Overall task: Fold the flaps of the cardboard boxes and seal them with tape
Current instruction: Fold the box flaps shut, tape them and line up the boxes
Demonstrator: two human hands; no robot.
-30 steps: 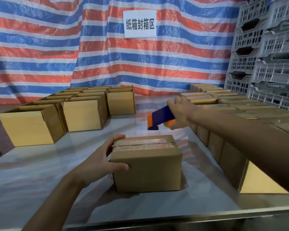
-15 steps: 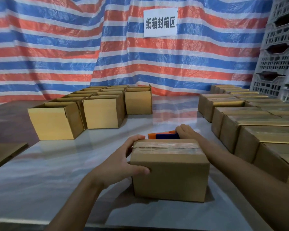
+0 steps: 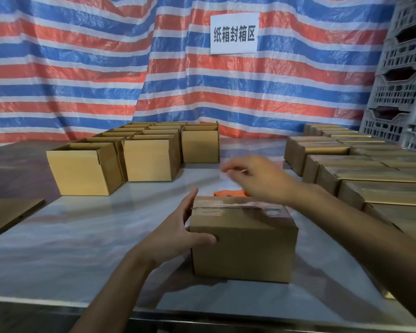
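Head view, lower centre of frame. Thumb flat across the near face of a closed cardboard box (image 3: 245, 248), other fingers curled over its left end: left hand (image 3: 175, 234) gripping the box at that corner. Strip of clear tape (image 3: 228, 205) along the top seam. Box upright on a pale, glossy table (image 3: 82, 236).

Just above and behind the box, right hand (image 3: 257, 179), smeared by motion blur; fingers apparently loose and slightly spread, touching nothing, though hard to tell. Sliver of an orange tape dispenser (image 3: 228, 193) on the table right behind the box, below that hand.

Left of centre, a cluster of open boxes (image 3: 87, 174). Along the right edge, rows of closed boxes (image 3: 370, 179). Flat cardboard sheet (image 3: 7, 215) at the far left edge. Behind everything, a red, white and blue striped tarp (image 3: 82, 68) with a white sign (image 3: 234, 33) at upper centre. Grey plastic crates (image 3: 406, 80) stacked in the upper right corner.
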